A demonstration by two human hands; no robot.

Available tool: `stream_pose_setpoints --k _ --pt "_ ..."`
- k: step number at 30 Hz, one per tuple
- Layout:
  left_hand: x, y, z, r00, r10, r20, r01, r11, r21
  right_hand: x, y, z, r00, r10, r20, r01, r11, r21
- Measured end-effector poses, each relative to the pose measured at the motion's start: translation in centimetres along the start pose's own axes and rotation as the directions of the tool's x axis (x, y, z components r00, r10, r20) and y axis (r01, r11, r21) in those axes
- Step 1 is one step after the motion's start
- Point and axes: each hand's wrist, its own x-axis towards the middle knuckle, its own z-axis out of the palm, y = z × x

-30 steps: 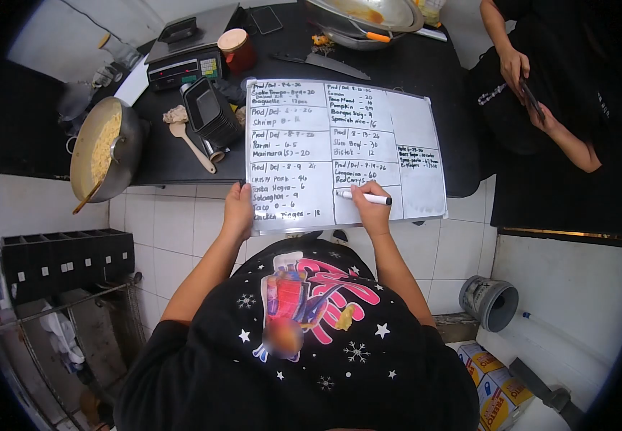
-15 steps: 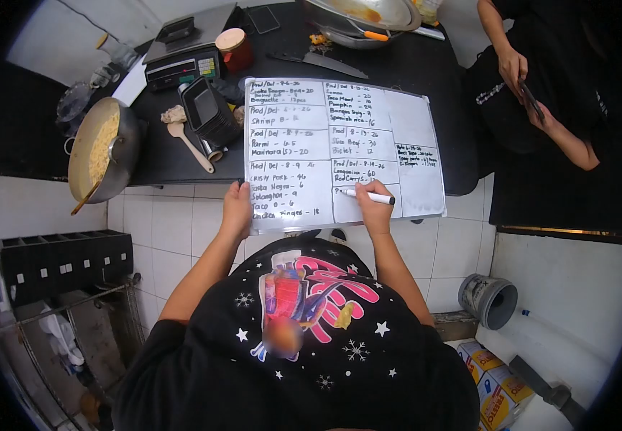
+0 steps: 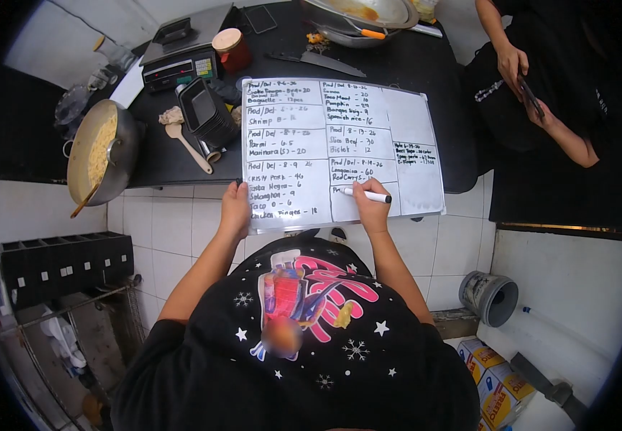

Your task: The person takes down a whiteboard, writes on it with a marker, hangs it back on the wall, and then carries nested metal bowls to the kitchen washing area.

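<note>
A whiteboard (image 3: 411, 187), ruled into boxes of handwritten lists and dates, tilts in front of me with its far part over the black table. My left hand (image 3: 235, 210) grips its lower left edge, thumb on the front. My right hand (image 3: 371, 208) is closed round a white marker (image 3: 378, 197) with a black end. The marker's tip is at a box in the lower middle, just after the fresh letters "Pr". Fingers of the left hand behind the board are hidden.
On the black table (image 3: 289, 36) are a large pan of yellow food (image 3: 102, 147), a wooden spoon (image 3: 190, 149), stacked black trays (image 3: 206, 111), a scale (image 3: 178, 72), a red canister (image 3: 232, 50), a knife (image 3: 318, 61) and a wok (image 3: 361, 18). At right, another person's hands (image 3: 523, 79) hold a phone.
Another letter now follows the "P" in the lower middle box. My right hand and the marker have shifted slightly; the whiteboard has moved a little left in view.
</note>
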Motion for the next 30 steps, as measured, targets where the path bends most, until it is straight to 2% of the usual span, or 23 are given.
stream_pose_setpoints --k 6,9,12,21,24,27,30 --pt "0.0 -0.1 0.1 1.000 -0.013 -0.003 0.013 1.000 -0.002 0.3 0.3 -0.1 0.999 0.020 -0.035 -0.021 1.000 -0.019" --pt "-0.3 0.5 0.3 1.000 -0.022 -0.003 0.022 1.000 -0.018 0.2 0.4 -0.1 0.999 0.031 -0.009 -0.031 0.998 0.047" --pt "-0.3 0.7 0.2 1.000 -0.022 0.002 0.022 1.000 -0.001 0.1 0.3 -0.6 0.996 0.068 -0.063 -0.066 0.997 0.041" --pt "-0.6 1.1 0.6 0.999 -0.038 -0.023 0.038 0.999 -0.023 0.1 0.1 -0.8 0.999 0.039 -0.003 -0.039 0.999 -0.012" --pt "-0.3 0.8 0.3 0.999 -0.035 -0.007 0.035 0.999 -0.029 0.1 0.7 -0.8 0.998 0.039 -0.043 -0.038 0.999 0.007" --pt "-0.2 0.4 0.2 0.999 -0.038 0.007 0.038 0.999 -0.030 0.1 -0.1 -0.8 0.996 0.077 -0.040 -0.075 0.996 0.047" --pt "-0.3 0.5 0.2 0.999 -0.039 0.008 0.039 0.999 -0.023 0.1 1.1 -0.9 0.999 0.044 -0.008 -0.044 0.999 0.020"
